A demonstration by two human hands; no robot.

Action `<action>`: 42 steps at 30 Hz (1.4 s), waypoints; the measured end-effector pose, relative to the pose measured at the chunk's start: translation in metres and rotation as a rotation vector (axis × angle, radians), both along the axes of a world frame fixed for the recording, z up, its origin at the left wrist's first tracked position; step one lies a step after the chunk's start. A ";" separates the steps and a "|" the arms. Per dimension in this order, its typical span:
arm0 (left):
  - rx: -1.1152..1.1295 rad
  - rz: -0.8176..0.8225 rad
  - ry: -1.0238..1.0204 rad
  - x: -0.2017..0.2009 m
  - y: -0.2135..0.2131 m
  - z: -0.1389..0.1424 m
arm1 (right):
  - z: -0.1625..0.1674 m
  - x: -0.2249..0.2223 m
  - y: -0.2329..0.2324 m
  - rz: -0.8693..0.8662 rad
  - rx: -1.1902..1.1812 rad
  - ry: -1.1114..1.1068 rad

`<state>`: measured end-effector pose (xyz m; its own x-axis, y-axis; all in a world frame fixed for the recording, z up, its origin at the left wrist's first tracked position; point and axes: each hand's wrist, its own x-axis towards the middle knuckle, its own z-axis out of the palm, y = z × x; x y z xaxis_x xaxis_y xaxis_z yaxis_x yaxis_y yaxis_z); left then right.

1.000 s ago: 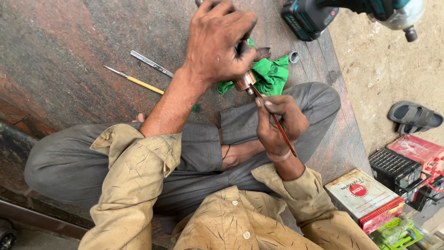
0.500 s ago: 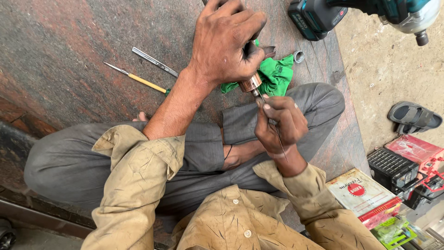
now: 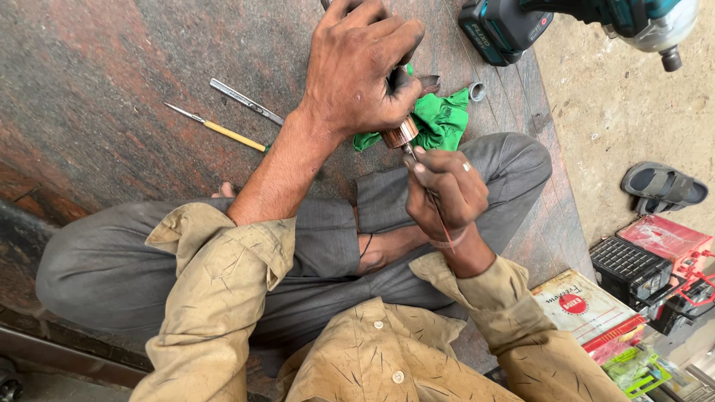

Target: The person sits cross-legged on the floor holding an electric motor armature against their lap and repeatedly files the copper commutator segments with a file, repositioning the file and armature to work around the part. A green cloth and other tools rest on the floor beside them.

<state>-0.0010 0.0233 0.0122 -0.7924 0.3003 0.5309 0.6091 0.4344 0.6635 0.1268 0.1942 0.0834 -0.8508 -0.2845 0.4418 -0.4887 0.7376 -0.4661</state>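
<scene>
My left hand (image 3: 361, 71) is wrapped around a motor armature whose copper commutator end (image 3: 400, 134) sticks out below the fingers, over a green cloth (image 3: 439, 119). Just beneath it, my right hand (image 3: 447, 190) pinches a thin red-handled tool (image 3: 432, 201) with its tip touching the copper end. I sit cross-legged in grey trousers on a dark stone slab (image 3: 112, 74). The rest of the armature is hidden inside my left fist.
A yellow-handled screwdriver (image 3: 220, 130) and a flat metal tool (image 3: 246, 100) lie on the slab to the left. A teal cordless drill (image 3: 581, 22) sits top right, near a small metal ring (image 3: 477, 91). A sandal (image 3: 663, 186), boxes (image 3: 588, 309) and a red toolcase (image 3: 663, 253) lie at the right.
My right hand has slid up the thin tool toward the copper end, gripping closer to its tip. The left hand keeps its hold on the armature.
</scene>
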 end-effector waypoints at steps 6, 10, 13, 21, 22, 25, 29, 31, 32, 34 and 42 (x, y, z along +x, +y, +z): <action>-0.002 -0.004 -0.003 -0.001 0.000 0.000 | 0.000 0.002 0.001 -0.020 -0.028 -0.003; 0.009 -0.011 0.002 0.001 0.000 0.000 | -0.006 -0.001 0.001 -0.035 0.011 0.043; 0.002 -0.012 -0.013 0.002 0.000 0.000 | -0.006 0.002 0.003 -0.027 -0.040 0.007; -0.009 0.001 -0.004 0.000 -0.001 0.001 | -0.020 0.011 -0.004 -0.235 -0.233 -0.039; -0.004 0.000 -0.008 0.000 -0.001 0.001 | -0.018 0.015 -0.002 -0.245 -0.178 -0.056; -0.005 -0.019 0.004 0.000 -0.001 -0.001 | -0.014 0.022 0.004 -0.259 -0.091 -0.043; -0.029 -0.001 -0.023 0.001 0.000 -0.001 | -0.027 0.017 0.002 -0.163 -0.140 0.039; -0.017 -0.008 -0.014 0.001 0.000 0.000 | -0.035 0.014 0.000 -0.135 -0.135 0.076; -0.012 -0.012 -0.010 0.001 -0.001 0.000 | -0.037 0.014 0.001 -0.127 -0.137 0.076; -0.008 -0.024 -0.031 0.000 -0.001 0.001 | -0.038 0.015 0.003 -0.113 -0.131 0.083; 0.019 -0.031 -0.046 0.001 0.000 0.000 | -0.040 0.028 0.010 -0.130 -0.198 0.090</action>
<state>0.0000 0.0231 0.0118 -0.8067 0.3154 0.4997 0.5906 0.4029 0.6992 0.1548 0.2038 0.0437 -0.8293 -0.0758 0.5536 -0.4420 0.6951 -0.5670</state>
